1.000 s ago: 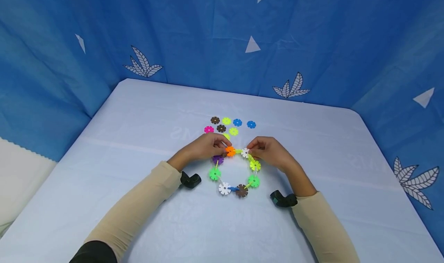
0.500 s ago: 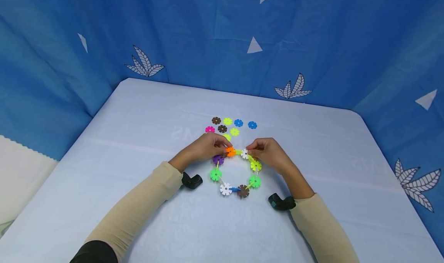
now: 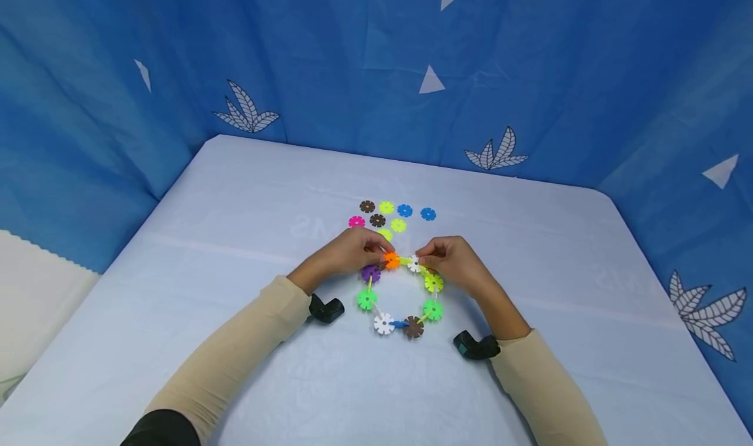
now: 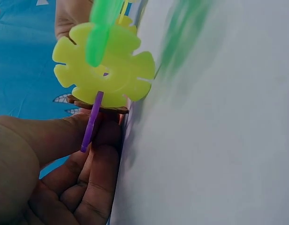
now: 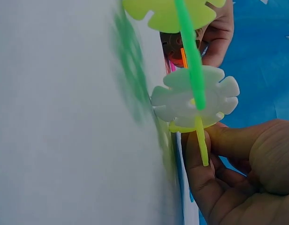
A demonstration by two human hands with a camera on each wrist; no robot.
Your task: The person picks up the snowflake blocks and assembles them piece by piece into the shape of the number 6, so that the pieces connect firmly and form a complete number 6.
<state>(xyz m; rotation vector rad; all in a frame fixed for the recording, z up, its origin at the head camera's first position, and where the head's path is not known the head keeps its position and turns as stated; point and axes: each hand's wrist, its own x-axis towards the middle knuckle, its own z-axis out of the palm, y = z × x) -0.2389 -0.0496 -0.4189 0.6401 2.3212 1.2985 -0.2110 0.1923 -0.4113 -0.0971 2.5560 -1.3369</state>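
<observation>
A loop of notched plastic snowflake discs, slotted into one another, stands between my hands in the head view. My left hand [image 3: 351, 251] pinches its far left part, by the orange disc [image 3: 391, 260] and a brown disc [image 4: 79, 102]. The purple disc [image 4: 92, 123] sticks out by the left thumb. With thumb and fingers, my right hand [image 3: 455, 261] holds the far right part, where a white disc [image 3: 414, 263] meets a yellow one [image 3: 433, 283]. The near side has a white disc [image 3: 384, 324], a brown disc [image 3: 414, 327] and green discs [image 3: 433, 310]. Fingers partly hide the gripped pieces.
Several loose discs lie just beyond the hands, among them a blue one [image 3: 428, 214], a pink one [image 3: 356, 222] and a brown one [image 3: 367, 206]. A white cloth covers the table [image 3: 282, 380]. A blue curtain [image 3: 353, 53] hangs behind it.
The right hand has shifted slightly left, bringing the white disc a little closer to the orange one. Both hands keep their hold on the loop, and the loose discs stay put.
</observation>
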